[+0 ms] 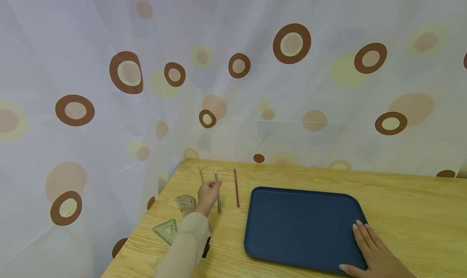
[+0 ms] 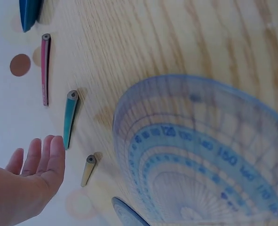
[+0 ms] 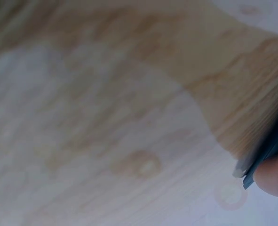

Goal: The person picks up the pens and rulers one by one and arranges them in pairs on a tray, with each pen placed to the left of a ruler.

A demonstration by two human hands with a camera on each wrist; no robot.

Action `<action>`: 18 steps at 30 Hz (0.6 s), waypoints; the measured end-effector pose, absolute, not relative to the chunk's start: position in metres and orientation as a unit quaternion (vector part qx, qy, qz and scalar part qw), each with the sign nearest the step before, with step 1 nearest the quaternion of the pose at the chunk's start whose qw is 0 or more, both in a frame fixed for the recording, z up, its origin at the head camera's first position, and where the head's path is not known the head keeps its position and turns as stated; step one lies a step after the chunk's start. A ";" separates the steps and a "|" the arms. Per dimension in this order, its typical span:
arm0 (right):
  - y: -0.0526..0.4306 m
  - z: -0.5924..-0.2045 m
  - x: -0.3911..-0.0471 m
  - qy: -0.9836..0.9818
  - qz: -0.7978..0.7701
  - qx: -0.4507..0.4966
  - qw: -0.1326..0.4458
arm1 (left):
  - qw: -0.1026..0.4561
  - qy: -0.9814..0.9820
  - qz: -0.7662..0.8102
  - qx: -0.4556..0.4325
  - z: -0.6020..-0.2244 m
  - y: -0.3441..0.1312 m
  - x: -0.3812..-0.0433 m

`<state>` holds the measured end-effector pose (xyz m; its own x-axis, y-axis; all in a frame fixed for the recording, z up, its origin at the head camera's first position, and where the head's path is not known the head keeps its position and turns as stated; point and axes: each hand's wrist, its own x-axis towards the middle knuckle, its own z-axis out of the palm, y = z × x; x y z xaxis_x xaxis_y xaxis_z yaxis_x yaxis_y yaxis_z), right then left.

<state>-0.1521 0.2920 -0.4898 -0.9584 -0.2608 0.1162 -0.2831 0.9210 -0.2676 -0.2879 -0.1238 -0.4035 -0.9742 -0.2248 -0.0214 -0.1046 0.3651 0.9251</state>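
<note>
In the head view my left hand [image 1: 208,195] hovers over the pencils with nothing visible in its fingers, which lie close together and slightly bent in the left wrist view. It overlaps a teal pencil [image 1: 219,203] and the near end of a tan pencil [image 1: 201,176]. To its right lies a red pencil [image 1: 236,189]. A clear protractor [image 1: 187,205] sits beside the wrist; another large protractor [image 2: 176,132] fills the left wrist view's foreground. My right hand [image 1: 372,251] rests on the right rim of a dark blue tray [image 1: 303,229], fingers straight.
A green set square [image 1: 171,226] lies left of my left sleeve [image 1: 186,245], which covers part of the wooden table [image 1: 412,205]. A white curtain with brown and yellow circles [image 1: 292,87] hangs behind and to the left of the table.
</note>
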 end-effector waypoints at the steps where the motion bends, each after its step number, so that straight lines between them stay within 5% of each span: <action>1: 0.292 -0.490 -0.152 -0.979 0.140 0.139 0.041 | 0.057 -0.827 -0.550 0.101 -0.404 -0.123 -0.289; 18: 0.292 -0.489 -0.150 -0.979 0.140 0.140 0.044 | 0.072 -0.882 -0.455 0.101 -0.412 -0.109 -0.296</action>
